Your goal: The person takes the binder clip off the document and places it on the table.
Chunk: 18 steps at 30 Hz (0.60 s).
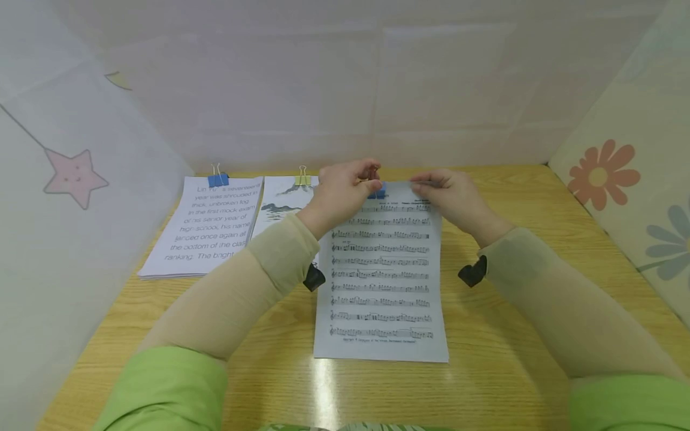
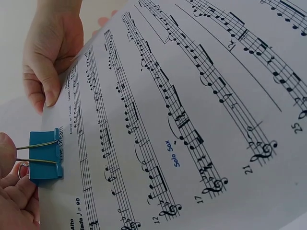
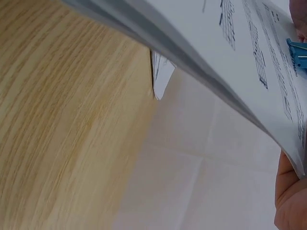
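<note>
A stack of sheet music [image 1: 380, 288] is held by its top edge in front of me, its lower part over the wooden table. At the middle of that edge sits a blue binder clip [image 2: 45, 165], biting the paper. My left hand [image 1: 345, 193] pinches the clip's wire handles between thumb and fingers. At the top right corner, my right hand [image 1: 455, 194] grips the stack, thumb in front and fingers behind. From the right wrist, the layered side edge of the stack [image 3: 192, 67] shows, raised above the table.
To the left on the table [image 1: 517, 335] lie a text stack [image 1: 207, 230] with a blue binder clip [image 1: 218, 180] and a landscape picture stack [image 1: 277, 203] with a yellow binder clip [image 1: 303, 179]. Pale walls with flower and star drawings surround the table.
</note>
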{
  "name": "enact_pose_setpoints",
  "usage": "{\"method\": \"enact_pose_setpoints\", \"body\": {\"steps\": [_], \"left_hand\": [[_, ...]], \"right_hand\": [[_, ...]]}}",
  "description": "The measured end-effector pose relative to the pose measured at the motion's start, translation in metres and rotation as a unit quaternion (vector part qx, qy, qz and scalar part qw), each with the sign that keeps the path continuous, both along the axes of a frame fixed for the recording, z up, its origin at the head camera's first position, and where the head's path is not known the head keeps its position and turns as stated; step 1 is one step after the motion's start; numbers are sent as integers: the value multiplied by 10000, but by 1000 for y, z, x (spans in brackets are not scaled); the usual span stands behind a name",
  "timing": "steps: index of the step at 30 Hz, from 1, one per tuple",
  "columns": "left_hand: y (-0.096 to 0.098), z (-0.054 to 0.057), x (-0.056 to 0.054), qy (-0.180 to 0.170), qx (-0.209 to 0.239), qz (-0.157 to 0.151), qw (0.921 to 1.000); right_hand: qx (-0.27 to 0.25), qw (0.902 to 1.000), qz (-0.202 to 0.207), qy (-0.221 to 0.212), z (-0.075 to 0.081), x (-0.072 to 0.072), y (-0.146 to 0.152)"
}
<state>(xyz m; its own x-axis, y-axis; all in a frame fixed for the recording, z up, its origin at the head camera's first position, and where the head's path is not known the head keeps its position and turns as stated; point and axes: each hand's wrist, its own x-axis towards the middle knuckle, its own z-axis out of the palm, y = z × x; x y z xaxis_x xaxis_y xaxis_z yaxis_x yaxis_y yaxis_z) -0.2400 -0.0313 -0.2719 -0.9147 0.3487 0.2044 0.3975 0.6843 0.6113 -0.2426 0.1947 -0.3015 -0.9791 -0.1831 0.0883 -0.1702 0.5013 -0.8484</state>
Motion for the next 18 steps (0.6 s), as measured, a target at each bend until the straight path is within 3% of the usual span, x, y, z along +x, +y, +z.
{"method": "enact_pose_setpoints", "body": {"steps": [18], "left_hand": [[-8, 13, 5, 179, 1014, 161, 9946]], "right_hand": [[-48, 10000, 73, -36, -1, -10, 2]]}}
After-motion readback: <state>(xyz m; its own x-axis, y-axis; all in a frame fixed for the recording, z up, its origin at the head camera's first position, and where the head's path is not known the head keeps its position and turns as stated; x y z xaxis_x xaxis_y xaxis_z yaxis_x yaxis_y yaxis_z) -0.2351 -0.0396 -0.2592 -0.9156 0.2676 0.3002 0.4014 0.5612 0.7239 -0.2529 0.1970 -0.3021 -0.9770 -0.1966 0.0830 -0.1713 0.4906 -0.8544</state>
